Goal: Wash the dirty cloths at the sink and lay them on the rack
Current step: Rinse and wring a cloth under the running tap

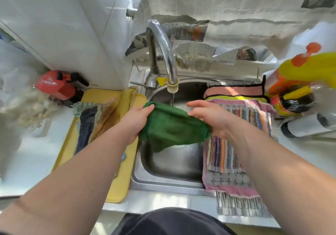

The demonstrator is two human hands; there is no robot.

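Observation:
A green cloth (172,125) is stretched over the steel sink (174,163), under the chrome tap (161,52), from which a thin stream of water runs. My left hand (138,118) grips the cloth's left edge. My right hand (211,116) holds its right edge with the thumb, the fingers reaching over the top. On the rack (240,205) right of the sink lie a striped cloth (234,143) and a pink cloth with black trim (234,91). Several cloths (98,121) lie on a yellow tray (120,185) to the left.
A red appliance (58,87) stands at the back left next to crumpled plastic bags (21,103). Yellow and orange bottles (298,81) and a white container (307,125) crowd the right counter. Newspaper (218,16) covers the wall behind the tap.

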